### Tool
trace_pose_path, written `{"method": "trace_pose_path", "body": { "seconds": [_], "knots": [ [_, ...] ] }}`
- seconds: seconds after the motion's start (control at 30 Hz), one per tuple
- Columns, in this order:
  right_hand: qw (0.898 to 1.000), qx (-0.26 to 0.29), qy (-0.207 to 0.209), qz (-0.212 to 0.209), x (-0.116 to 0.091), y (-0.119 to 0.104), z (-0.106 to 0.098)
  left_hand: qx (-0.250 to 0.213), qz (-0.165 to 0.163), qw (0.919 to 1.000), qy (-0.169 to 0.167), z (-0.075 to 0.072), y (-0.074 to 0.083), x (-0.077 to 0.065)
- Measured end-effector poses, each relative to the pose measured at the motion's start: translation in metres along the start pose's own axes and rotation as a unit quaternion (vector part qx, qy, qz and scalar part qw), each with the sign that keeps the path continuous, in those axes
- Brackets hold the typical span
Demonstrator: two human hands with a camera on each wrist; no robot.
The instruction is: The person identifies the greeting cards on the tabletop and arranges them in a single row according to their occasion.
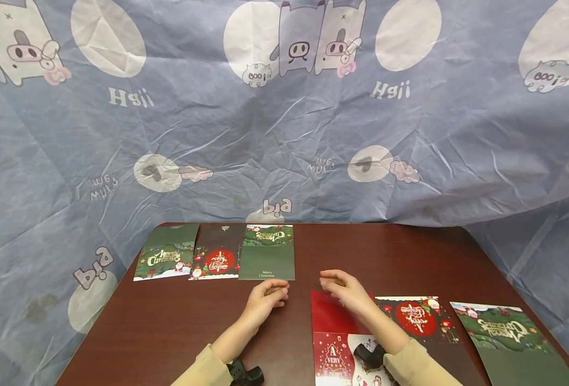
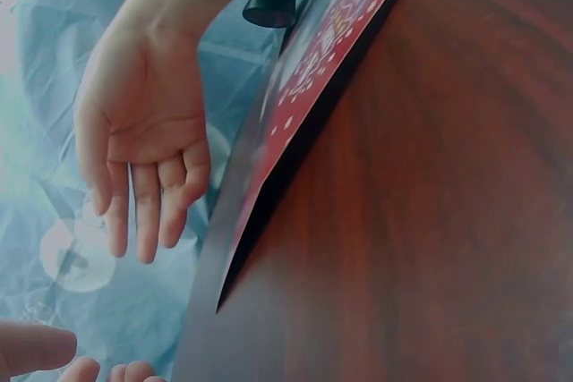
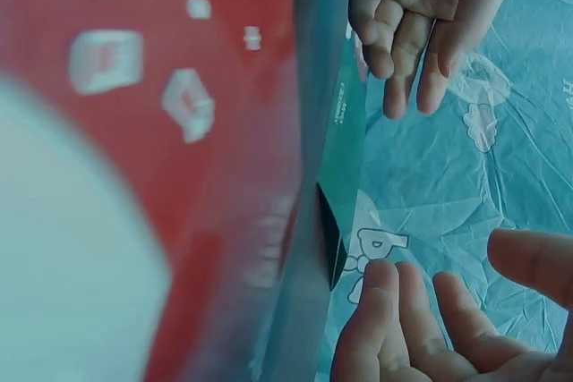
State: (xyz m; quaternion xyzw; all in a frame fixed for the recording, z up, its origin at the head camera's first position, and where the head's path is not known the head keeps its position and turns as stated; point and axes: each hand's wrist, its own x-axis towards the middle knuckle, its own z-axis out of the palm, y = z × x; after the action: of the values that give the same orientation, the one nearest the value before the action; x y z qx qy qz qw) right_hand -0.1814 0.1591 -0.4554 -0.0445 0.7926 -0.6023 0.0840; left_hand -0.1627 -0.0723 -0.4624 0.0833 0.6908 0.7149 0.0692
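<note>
Both hands hover over the table with relaxed fingers and hold nothing. My left hand (image 1: 264, 303) is just in front of a green Christmas card (image 1: 267, 260) at the back. To its right, my right hand (image 1: 349, 292) hangs above the red far half of an opened-out Christmas card (image 1: 328, 316), whose near half has a printed tree and is partly covered by the right wrist. In the left wrist view, the right palm (image 2: 152, 123) faces the camera with fingers hanging down. The left hand (image 3: 430, 6) shows likewise in the right wrist view, above the right fingers (image 3: 365, 328).
A dark card with a red circle (image 1: 217, 260) and another green card (image 1: 165, 257) lie at the back left. On the right are a second dark card (image 1: 414, 319) and a green card (image 1: 511, 338). A patterned cloth (image 1: 284, 118) hangs behind the brown table (image 1: 169, 332).
</note>
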Motion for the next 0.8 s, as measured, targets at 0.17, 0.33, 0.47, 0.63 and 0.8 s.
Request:
{"method": "trace_pose_path", "body": {
  "seconds": [0.17,0.33,0.47,0.63,0.8],
  "knots": [
    [1.000,-0.002,-0.001,0.003,-0.011,0.006,-0.011,-0.016,0.004,0.9997,-0.019,0.002,-0.005,-0.005],
    [1.000,0.020,-0.005,0.003,-0.020,0.011,-0.022,-0.022,-0.013,0.9993,-0.029,0.004,-0.018,-0.003],
    [1.000,0.017,0.007,0.003,-0.027,0.015,-0.029,-0.029,-0.021,0.9987,-0.036,0.006,-0.027,-0.004],
    [0.999,-0.017,0.029,0.019,-0.036,0.018,-0.037,-0.042,-0.029,0.9979,-0.041,0.010,-0.033,-0.006],
    [0.998,-0.019,0.043,0.037,-0.046,0.022,-0.047,-0.043,-0.030,0.9974,-0.049,0.015,-0.035,-0.012]
  ]
}}
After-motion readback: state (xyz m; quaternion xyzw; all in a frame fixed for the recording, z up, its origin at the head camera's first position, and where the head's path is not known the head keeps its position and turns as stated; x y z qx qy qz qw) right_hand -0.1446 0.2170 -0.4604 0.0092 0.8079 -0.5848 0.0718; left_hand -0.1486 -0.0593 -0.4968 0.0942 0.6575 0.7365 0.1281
